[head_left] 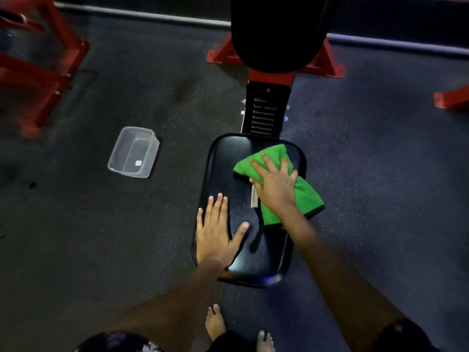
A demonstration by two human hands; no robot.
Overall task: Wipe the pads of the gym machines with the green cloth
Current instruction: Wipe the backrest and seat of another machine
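Left hand [215, 232] flat on seat pad [241, 270]; right hand [274, 185] spread on green cloth [269, 158].

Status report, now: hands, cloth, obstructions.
Left hand flat on seat pad, bracing. Right hand presses green cloth on pad's right side. Nothing blocking; plastic tub on floor, left.

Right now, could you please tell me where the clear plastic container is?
In the head view, the clear plastic container sits on the dark floor, left of the black seat pad and apart from it.
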